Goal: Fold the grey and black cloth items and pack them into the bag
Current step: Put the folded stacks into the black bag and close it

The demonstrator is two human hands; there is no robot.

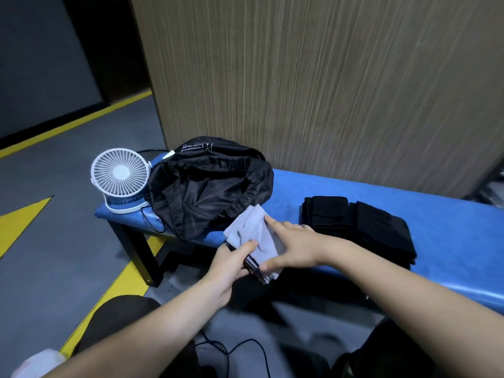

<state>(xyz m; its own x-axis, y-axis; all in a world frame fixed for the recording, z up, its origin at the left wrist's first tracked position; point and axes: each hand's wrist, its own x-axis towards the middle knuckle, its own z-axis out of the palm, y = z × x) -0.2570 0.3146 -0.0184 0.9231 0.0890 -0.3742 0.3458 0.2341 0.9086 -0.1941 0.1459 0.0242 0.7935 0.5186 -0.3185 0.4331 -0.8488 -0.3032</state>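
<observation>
Left of the open black drawstring bag stands a desk fan, just before its mouth our left hand pinches the folded grey cloths while our right hand lies flat on them, and right of it black folded stacks wait unpacked on the counter.
</observation>
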